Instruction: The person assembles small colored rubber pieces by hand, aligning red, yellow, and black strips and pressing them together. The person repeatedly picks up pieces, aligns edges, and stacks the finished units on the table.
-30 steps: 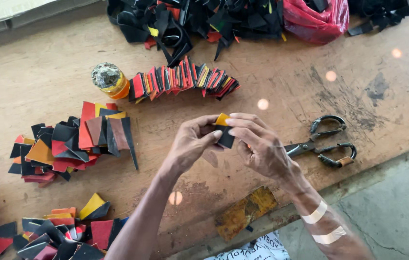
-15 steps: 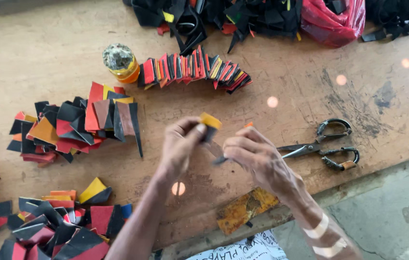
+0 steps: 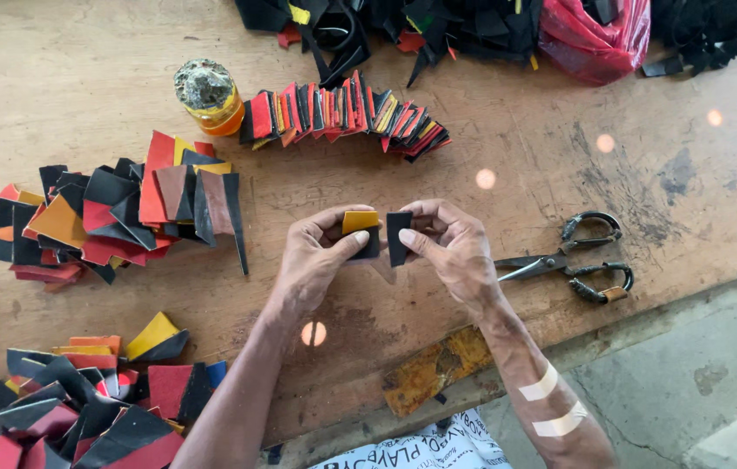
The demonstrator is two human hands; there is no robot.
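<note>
Over the wooden table [image 3: 56,78], my left hand [image 3: 316,256] pinches a small yellow-and-black piece [image 3: 360,224] between thumb and fingers. Close beside it, my right hand [image 3: 451,247] holds a small black piece [image 3: 398,236] upright. The two pieces are almost touching, a thin gap between them. White tape strips wrap my right forearm [image 3: 551,404].
Black-handled scissors [image 3: 572,259] lie right of my hands. Heaps of red, black and orange cut pieces [image 3: 117,213] sit left and lower left [image 3: 73,399]. A fanned row of pieces [image 3: 342,113] lies beside a jar [image 3: 208,95]. Black scraps [image 3: 438,22] and a red bag [image 3: 594,39] line the far edge.
My hands held the pieces together, then pulled apart; now they hold two separate pieces side by side, closer together again. The camera view shifted slightly.
</note>
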